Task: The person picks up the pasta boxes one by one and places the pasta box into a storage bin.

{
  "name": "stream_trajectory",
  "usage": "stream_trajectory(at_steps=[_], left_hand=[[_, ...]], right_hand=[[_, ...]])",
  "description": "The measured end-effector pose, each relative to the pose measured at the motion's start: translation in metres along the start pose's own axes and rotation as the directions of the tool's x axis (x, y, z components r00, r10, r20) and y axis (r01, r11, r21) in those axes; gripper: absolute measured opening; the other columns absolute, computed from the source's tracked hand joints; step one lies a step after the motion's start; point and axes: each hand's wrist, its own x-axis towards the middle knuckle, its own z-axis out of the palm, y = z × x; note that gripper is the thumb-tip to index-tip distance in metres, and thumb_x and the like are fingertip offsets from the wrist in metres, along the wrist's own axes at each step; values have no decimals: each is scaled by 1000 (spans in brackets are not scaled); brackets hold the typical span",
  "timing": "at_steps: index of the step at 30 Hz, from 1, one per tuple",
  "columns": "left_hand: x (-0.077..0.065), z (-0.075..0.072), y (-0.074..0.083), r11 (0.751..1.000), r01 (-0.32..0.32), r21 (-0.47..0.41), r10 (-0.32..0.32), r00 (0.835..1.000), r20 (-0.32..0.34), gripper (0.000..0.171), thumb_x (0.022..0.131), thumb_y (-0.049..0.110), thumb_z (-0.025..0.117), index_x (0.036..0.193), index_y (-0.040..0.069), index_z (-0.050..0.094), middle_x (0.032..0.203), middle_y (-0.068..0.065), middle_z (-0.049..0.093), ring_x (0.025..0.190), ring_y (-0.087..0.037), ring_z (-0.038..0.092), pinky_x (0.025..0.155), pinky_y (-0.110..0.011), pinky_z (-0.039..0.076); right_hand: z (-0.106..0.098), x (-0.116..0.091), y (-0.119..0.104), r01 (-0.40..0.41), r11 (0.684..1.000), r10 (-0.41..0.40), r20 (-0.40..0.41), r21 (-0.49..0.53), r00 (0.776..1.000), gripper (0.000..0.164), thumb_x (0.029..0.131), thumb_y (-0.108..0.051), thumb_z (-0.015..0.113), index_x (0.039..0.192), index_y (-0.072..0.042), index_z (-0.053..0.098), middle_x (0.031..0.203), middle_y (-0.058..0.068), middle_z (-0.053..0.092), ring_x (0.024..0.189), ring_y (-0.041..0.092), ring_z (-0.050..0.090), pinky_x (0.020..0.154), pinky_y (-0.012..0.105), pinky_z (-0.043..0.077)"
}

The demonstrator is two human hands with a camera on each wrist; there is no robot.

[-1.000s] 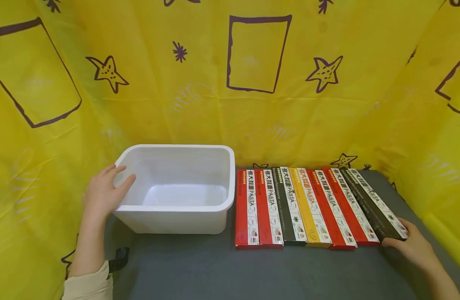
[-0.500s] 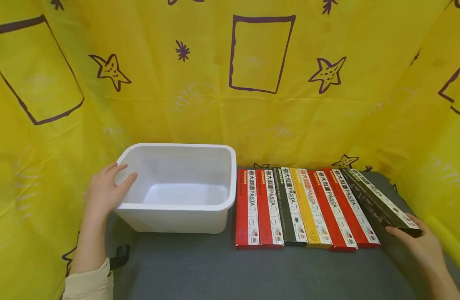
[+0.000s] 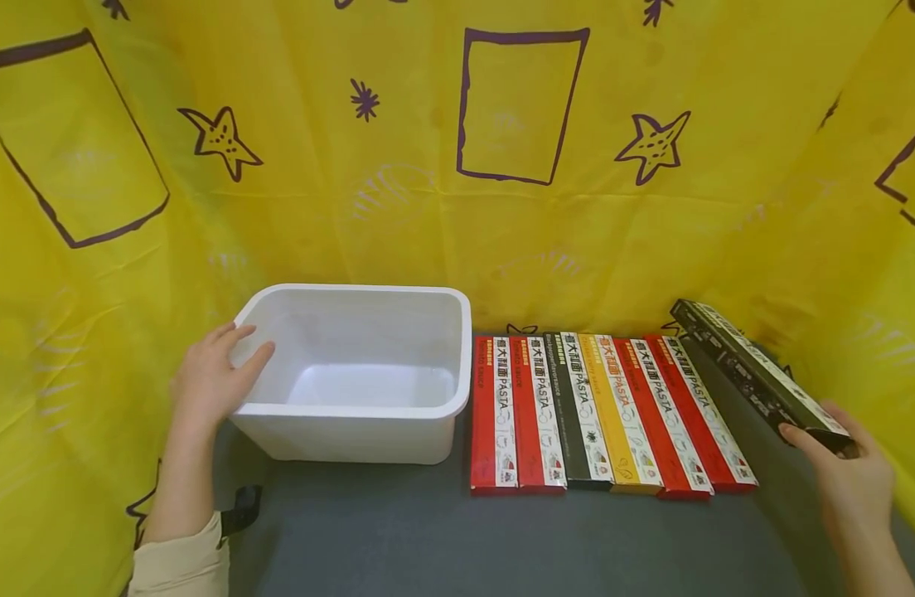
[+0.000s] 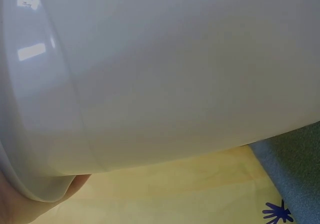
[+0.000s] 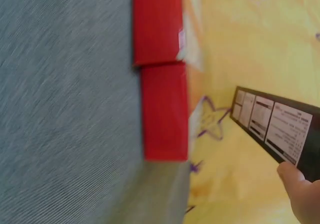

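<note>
My right hand point(image 3: 849, 464) grips the near end of a black pasta box point(image 3: 759, 369), which is raised off the table with its far end tilted up. In the right wrist view, the thumb point(image 5: 295, 189) lies against the printed side of that box point(image 5: 277, 126). On the left, my left hand point(image 3: 217, 373) holds the rim of a white plastic bin point(image 3: 353, 439). The left wrist view is filled mostly by the bin's outer wall point(image 4: 180, 83), with a bit of the hand point(image 4: 15, 204) behind the rim. Some left fingers are hidden.
Several pasta boxes lie in a row right of the bin: red boxes point(image 3: 495, 448), a black one point(image 3: 573, 439) and a yellow one point(image 3: 623, 448). Yellow patterned cloth point(image 3: 398, 207) hangs behind and at both sides of the dark grey table point(image 3: 442, 539).
My right hand has lifted the black pasta box from the right end of the row and moved it slightly right. Its far end has risen. The left hand stays at the bin's rim.
</note>
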Motion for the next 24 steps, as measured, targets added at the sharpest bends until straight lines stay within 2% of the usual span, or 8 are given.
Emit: stream_trajectory(at_steps=[6,8,9,12,15,18,21,24], left_hand=[[0,-1,-2,1000,-5,3,5,1000,-8,67,98,54,43,142,3,48,148,-31,35,127,-60,30,87,-79,25],[0,0,-2,1000,-6,1,6,1000,-8,67,98,54,43,142,3,48,148,-31,35,127,-59,30,87,-79,24],[0,0,-2,1000,-7,-1,7,1000,-9,67,98,54,43,141,3,48,148,-31,35,127,-59,30,88,-79,24],[0,-1,-3,1000,-9,-6,9,1000,-13,67,98,54,43,141,2,48,147,-31,36,127,-59,30,90,-78,24],[0,-1,-3,1000,-8,-11,8,1000,-16,67,98,53,44,141,2,49,146,-31,36,127,-59,30,91,-78,24],[0,-1,-3,1000,-3,-15,3,1000,-17,67,98,53,44,141,2,49,146,-31,36,127,-59,30,90,-78,24],[0,-1,-3,1000,-1,-20,0,1000,-17,67,98,53,44,140,2,49,146,-31,36,127,-59,30,90,-78,24],[0,0,-4,1000,-4,-25,4,1000,-19,67,98,53,44,140,2,49,147,-31,36,128,-59,30,91,-78,23]], right_hand=[[16,-14,-16,103,977,-136,168,189,976,53,79,12,72,120,-23,71,75,-13,55,47,7,31,40,19,27],[20,-19,-20,114,967,-170,240,230,956,54,82,14,68,122,-22,70,79,-13,58,51,6,35,42,19,30],[22,-21,-22,118,964,-182,272,238,945,54,83,13,66,123,-22,69,78,-14,60,50,8,34,41,22,25],[30,-30,-29,120,959,-208,348,256,914,53,86,12,63,127,-22,67,64,-12,49,50,13,27,47,31,18],[41,-39,-34,101,935,-247,422,340,872,53,89,15,57,132,-15,63,69,-7,53,54,11,36,47,19,31],[54,-48,-37,82,913,-282,472,400,835,52,90,16,54,136,-8,58,72,-2,57,64,10,50,66,13,50],[66,-56,-40,77,888,-330,513,453,792,52,91,16,51,139,-3,53,87,1,61,77,11,58,79,17,53],[79,-65,-44,77,872,-362,531,484,766,52,91,17,49,141,1,49,94,2,60,79,12,57,79,18,53]])
